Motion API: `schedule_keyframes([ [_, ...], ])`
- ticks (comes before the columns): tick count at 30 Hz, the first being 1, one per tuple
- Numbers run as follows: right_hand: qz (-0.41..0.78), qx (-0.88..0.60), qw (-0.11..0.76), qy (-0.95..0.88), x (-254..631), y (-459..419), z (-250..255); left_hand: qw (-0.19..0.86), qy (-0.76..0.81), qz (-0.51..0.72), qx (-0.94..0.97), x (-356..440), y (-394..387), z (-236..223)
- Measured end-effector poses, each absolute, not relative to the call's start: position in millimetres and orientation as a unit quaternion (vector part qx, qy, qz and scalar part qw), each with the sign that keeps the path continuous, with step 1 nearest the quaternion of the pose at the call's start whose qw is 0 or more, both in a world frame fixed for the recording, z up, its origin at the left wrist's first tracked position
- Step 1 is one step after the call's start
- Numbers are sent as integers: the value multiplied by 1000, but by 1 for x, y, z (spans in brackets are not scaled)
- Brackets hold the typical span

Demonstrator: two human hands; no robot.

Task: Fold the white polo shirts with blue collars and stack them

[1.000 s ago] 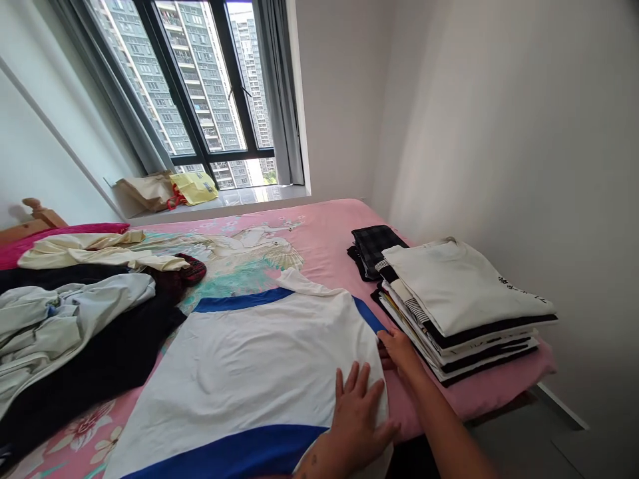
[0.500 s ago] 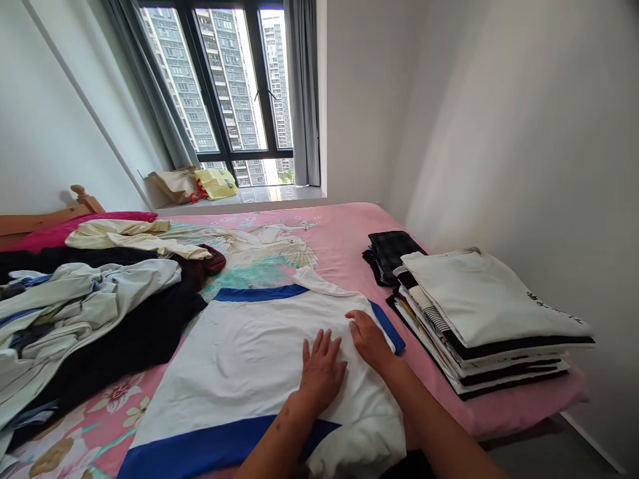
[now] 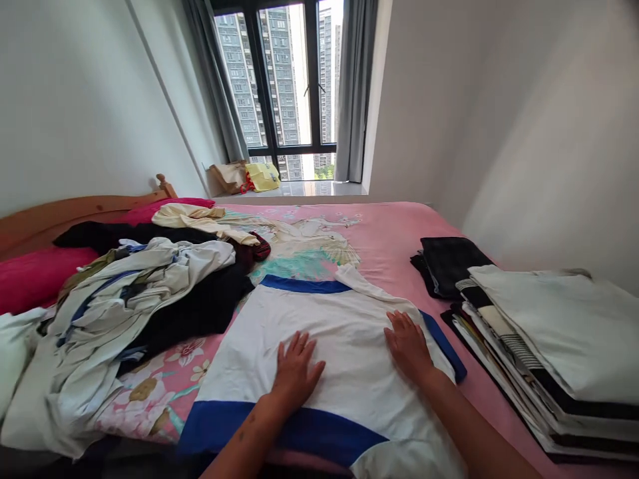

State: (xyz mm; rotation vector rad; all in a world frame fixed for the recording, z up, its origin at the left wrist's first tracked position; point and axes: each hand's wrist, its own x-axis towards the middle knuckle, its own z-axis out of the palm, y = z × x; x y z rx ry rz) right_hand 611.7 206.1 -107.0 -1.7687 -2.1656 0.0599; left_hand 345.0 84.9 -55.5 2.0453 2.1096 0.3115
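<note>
A white shirt (image 3: 344, 339) with blue bands lies spread on the bed in front of me, a few soft wrinkles across it. My left hand (image 3: 295, 374) rests flat on its middle, fingers stretched out and palm down. Nearer its right side, my right hand (image 3: 408, 342) also lies on the fabric with the fingers extended. Neither hand grips the cloth. One blue band (image 3: 304, 285) runs along the far edge, and a wider one (image 3: 319, 429) curves along the near edge. Another blue part (image 3: 443, 346) sticks out on the right, just beyond my right hand.
To the right stands a stack of folded clothes (image 3: 544, 332), with folded black garments (image 3: 452, 263) behind it. A loose heap of clothes (image 3: 150, 293) covers the left of the pink bedspread (image 3: 384, 233). Bags (image 3: 262, 176) sit on the windowsill, and a wooden headboard (image 3: 90, 216) is at left.
My view has turned left, showing more of the heap. My hands have moved apart over the shirt, the left one toward its left side. The right hand's fingers have straightened and lie flatter.
</note>
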Motion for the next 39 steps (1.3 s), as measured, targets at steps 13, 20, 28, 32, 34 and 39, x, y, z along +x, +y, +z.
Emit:
schedule_keyframes([
  [13,-84,-579,210,-783,606,202,-149,84,852,34,516,183,152,-85],
  [20,-96,-581,216,-779,603,202,-152,35,876,48,478,165,197,-86],
  [28,-98,-573,227,-781,604,205,-154,90,710,60,696,194,245,-99],
  [32,-123,-548,242,-791,607,207,-158,83,771,38,630,175,294,-107],
  [34,-132,-543,242,-793,608,209,-159,65,790,38,608,165,316,-111],
  [39,-114,-561,229,-787,604,211,-154,45,807,47,587,150,341,-115],
])
